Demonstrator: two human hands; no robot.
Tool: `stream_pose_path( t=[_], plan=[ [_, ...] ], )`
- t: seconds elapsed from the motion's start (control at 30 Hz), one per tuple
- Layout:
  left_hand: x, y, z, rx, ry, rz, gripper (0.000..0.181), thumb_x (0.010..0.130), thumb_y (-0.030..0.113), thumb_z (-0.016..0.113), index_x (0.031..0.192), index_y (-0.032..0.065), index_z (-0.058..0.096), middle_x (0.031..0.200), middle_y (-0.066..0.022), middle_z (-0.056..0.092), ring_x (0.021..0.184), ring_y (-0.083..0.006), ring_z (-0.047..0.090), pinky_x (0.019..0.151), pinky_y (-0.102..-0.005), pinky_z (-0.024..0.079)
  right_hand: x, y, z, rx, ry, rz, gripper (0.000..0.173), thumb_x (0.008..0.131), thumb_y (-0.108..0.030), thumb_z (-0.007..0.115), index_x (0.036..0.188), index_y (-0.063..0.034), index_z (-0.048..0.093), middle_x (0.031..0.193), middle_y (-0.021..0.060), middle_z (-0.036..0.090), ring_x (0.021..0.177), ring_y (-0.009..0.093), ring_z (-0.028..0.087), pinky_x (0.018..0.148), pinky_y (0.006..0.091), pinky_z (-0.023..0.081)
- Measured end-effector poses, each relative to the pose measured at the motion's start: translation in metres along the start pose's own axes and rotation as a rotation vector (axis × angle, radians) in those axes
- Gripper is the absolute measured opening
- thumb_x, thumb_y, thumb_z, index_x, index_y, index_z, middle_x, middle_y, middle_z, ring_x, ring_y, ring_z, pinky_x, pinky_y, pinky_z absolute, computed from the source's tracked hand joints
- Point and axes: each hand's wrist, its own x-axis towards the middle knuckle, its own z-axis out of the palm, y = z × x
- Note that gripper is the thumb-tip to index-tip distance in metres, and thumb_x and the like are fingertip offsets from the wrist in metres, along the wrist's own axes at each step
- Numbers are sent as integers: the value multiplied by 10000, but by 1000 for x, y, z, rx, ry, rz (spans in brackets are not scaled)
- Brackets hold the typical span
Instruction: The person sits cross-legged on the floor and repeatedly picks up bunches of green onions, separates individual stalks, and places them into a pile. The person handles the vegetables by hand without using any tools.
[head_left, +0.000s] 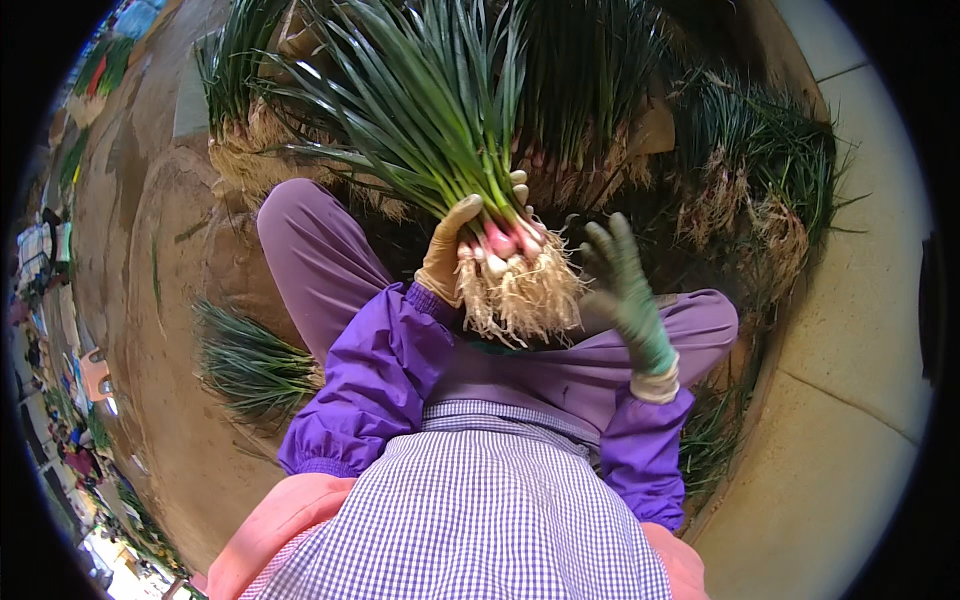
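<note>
My left hand (450, 247), in a cream rubber glove, is closed around the lower stems of a bunch of green garlic-like plants (499, 244). Their long green leaves fan away from me, and the pinkish-white bulbs with shaggy pale roots hang toward my lap. To the right of the roots, my right hand (622, 281) is raised in a green-coated glove, slightly blurred, with fingers apart and nothing seen in it. A small gap shows between its fingers and the roots.
Upright bunches (577, 97) of the same kind stand beyond my knees, with one more bunch (236, 82) at upper left. A looser heap (750, 165) lies at right beside a pale concrete ledge (840, 330). Another bunch (259, 364) lies by my left thigh. An orange plastic stool (95, 375) stands far left.
</note>
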Motion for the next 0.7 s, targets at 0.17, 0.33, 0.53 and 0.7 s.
stream_pose_path(
  t=[0.17,0.33,0.53,0.7],
  plan=[
    [6,-25,6,-288,39,-171,436,861,249,599,1222,24,503,1088,-147,605,884,-277,619,854,-409,502,8,52,53,-1207,-93,-393,605,834,-373,550,1355,-122,376,1362,116,397,1260,315,368,1072,443,283],
    [12,-9,2,14,-4,-284,441,877,292,603,1193,-4,520,1016,-130,619,882,-221,621,846,-355,507,35,57,44,-660,141,-329,456,819,-209,620,1234,-73,489,1217,130,492,1132,305,479,1013,410,362],
    [35,54,24,1154,-202,-460,318,881,268,611,1066,10,600,822,-10,610,626,-73,537,549,-189,438,59,-6,7,326,17,-41,409,816,-95,653,1203,-51,528,1135,67,569,1019,167,557,898,289,462],
    [50,71,-20,-278,-316,-30,214,928,138,485,1071,-1,563,592,56,402,436,-28,346,416,-202,313,61,-18,-6,614,85,168,428,807,-104,665,1208,-41,528,1084,61,598,950,148,598,830,260,503]
  ],
)
